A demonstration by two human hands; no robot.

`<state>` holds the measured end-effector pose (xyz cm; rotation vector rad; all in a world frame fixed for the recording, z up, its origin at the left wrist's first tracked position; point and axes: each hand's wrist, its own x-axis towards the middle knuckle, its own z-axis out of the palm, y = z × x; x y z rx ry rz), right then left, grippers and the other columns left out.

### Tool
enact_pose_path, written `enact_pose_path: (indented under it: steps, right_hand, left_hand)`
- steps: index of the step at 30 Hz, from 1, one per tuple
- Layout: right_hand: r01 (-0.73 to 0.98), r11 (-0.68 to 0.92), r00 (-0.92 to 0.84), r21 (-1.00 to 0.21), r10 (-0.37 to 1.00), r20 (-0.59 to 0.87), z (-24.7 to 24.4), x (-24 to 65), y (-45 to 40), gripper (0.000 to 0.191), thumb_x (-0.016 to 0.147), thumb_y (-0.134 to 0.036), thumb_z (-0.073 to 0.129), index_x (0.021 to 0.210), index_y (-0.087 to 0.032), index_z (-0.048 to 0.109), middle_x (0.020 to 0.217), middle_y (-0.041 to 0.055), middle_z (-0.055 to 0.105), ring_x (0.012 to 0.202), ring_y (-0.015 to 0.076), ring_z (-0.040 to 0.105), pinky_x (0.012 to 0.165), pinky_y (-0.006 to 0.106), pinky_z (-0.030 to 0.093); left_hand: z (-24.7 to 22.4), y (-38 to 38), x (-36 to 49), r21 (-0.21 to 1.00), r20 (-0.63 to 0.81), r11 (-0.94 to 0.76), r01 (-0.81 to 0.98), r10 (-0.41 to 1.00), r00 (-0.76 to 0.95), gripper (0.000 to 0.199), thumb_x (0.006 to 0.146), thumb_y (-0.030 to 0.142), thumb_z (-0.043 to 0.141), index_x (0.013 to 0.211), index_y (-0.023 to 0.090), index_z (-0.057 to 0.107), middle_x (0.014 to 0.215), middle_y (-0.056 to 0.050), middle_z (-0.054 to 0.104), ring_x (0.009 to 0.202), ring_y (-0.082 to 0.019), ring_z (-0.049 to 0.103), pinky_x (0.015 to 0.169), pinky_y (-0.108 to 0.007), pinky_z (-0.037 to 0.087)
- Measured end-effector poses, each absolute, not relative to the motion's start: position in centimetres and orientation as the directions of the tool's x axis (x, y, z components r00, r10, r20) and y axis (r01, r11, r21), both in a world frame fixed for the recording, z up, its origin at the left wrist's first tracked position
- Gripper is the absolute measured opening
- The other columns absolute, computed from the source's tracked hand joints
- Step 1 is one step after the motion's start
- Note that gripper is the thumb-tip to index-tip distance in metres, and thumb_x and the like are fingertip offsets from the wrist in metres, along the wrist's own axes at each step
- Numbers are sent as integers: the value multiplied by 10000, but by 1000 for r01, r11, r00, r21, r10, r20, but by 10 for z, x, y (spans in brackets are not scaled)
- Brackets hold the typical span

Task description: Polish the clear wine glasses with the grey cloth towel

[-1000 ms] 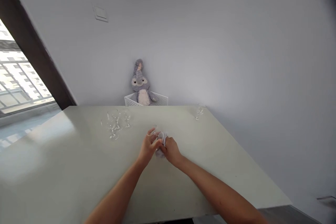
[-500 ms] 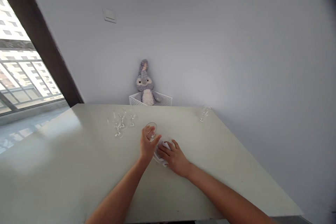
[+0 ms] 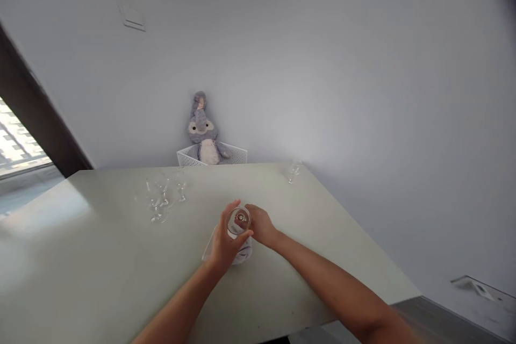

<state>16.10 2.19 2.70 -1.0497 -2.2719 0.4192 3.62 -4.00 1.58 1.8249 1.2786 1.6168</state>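
Observation:
My left hand [image 3: 227, 239] is wrapped round the bowl of a clear stemmed glass [image 3: 238, 220], whose rim is tilted up toward me. My right hand [image 3: 260, 224] closes on the same glass low down on its far right side; its fingertips are partly hidden and show blurred through the glass. A crumpled white cloth [image 3: 244, 253] lies on the table below the glass, partly covered by my left hand.
Several clear stemmed glasses [image 3: 161, 196] stand in a group at the left on the pale table [image 3: 100, 279]. Another glass [image 3: 293, 171] stands near the far right corner. Behind the far edge, a grey plush toy [image 3: 203, 131] sits in a white basket [image 3: 237, 155] against the wall.
My right hand has left the cloth and moved onto the glass. The glass now shows its open top to me, above the cloth. My view has turned a little to the right.

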Motion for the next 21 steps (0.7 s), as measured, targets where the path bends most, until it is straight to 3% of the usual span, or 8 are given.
enact_pose_path:
  steps: [4,10,15,21]
  right_hand:
    - [720,303,-160,-624,948,276,7,202,67,162,745,-228,542,857,-240,658,907,5,665,807,148,591,747,236,409]
    - [775,-92,271,-625,942,198,-7,297,129,313,778,-318,455,917,-128,663,915,143,663,877,257,601,737,310,413]
    - [746,-241,406,-621,904,137,-18,327,152,328,749,-347,480,936,-149,663,925,136,663,866,260,607,676,287,424]
    - [746,-272,415,-608,904,105,-21,328,169,319,738,-370,488,906,-162,662,906,121,661,859,252,605,658,276,419]
  left_hand:
    - [3,-33,29,823,468,-365,435,869,-157,608,737,336,585,1268,266,298,1297,-87,428,1187,-220,411,950,-427,359]
    - [-18,-16,14,977,140,-60,206,907,-397,346,772,308,497,1096,195,450,1036,-102,581,937,-188,575,806,-380,454]
    - [-24,-12,10,986,114,-51,159,901,-419,350,743,322,513,1067,195,472,1005,-90,586,888,-188,582,783,-368,453]
    - [-21,-13,13,996,56,-17,93,897,-438,341,733,295,524,1058,204,482,997,-78,577,873,-173,558,787,-344,426]
